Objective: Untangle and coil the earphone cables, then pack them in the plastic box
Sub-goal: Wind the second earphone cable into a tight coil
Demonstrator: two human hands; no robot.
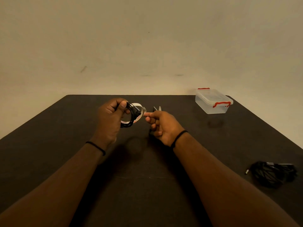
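tape end and coil both at risk of slipping

while the left hand (113, 115) is clenching a coiled black earphone cable (132, 116) together with a roll of clear tape (138, 112), the right hand (161, 125) is reaching toward the roll with its forefinger extended, the fingertip touching or just short of the tape's free end. that same right hand is also gripping a pair of scissors (157, 108), whose blades are poking out past the fingers, away from the body.

several things are looking fragile here. the left hand is doing two jobs at once, so any loosening to free the tape is likely to let the loops spring apart and undo the coiling. the tape end is hard to see against the roll; a missed pick is likely to leave it stuck down, or folding onto itself. with the scissors held in the picking hand, the blades are sitting close to the cable, and a careless turn of the wrist is risking a nick in the wire.

well off to the right of the right hand, a second black earphone cable (272, 173) is lying in a tangle on the black table (49, 153), untouched. beyond the right hand and further right, the plastic box (213, 102) is standing with its red-clipped lid on, so packing is still waiting.
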